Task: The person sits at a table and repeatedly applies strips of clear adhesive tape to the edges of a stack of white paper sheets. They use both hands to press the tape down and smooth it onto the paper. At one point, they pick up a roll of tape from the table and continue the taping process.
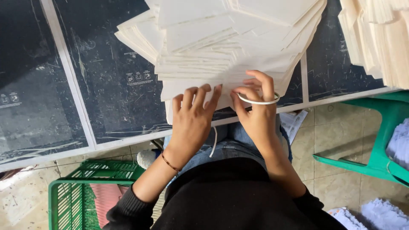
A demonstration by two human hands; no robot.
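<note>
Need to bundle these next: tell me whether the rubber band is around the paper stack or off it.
Off it. The rubber band is looped over the right hand fingers, beside the paper stack.

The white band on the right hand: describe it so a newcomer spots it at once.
Start at the big fanned pile of cream sheets on the dark table. At its near edge, the right hand has a thin white loop stretched around its fingers. Unlike the flat sheets, it is a narrow curved ring.

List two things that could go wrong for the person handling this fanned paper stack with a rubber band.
The white rubber band, stretched around the right hand fingers, might slip or snap. The fanned stack of cream sheets overhangs the dark table edge; under the left hand, sheets could slide off.
</note>
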